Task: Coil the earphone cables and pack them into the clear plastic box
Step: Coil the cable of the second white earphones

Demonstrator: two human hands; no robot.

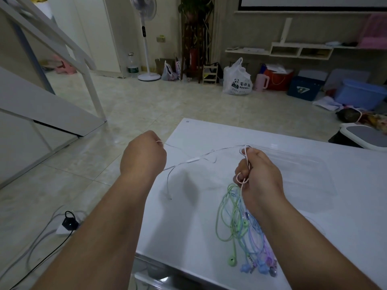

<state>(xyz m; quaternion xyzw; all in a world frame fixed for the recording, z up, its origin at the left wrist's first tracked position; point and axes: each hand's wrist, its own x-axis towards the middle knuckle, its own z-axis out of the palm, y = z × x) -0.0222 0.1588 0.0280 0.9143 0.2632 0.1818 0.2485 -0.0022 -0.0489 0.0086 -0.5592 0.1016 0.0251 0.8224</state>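
The left hand (144,152) is clenching into a loose fist out past the table's left edge, pinching one end of a thin, pale pink cable (247,160) between thumb and forefinger. The right hand (260,176) is hovering over the table (345,216), its fingers curling round several small loops of the same cable, with one loop hanging off a lower finger. Between the two hands the cable is running in a shallow, sagging line, and a slim white oblong remote (191,160) is sitting on it. A loose strand is dropping from this line, its dark tip (170,198) reaching the tabletop or hanging just above it.

Under the right wrist a tangle of rubbery earphones (234,218) is lying on the table in long, slack loops of mint green, light blue and lilac. A rounded green earbud (232,261) and blue buds (245,268) are lying near the front edge.

The clear box (310,170) is resting on the table just beyond the right hand. It is shallow and round-cornered, and its walls are showing only as faint glints. Whether anything is lying in it cannot be told.

The tabletop is white, smooth and glossy, reflecting light. On the pale marbled floor tiles (146,101) at the left, a white power strip (67,226) with a black plug is lying among grey cords.
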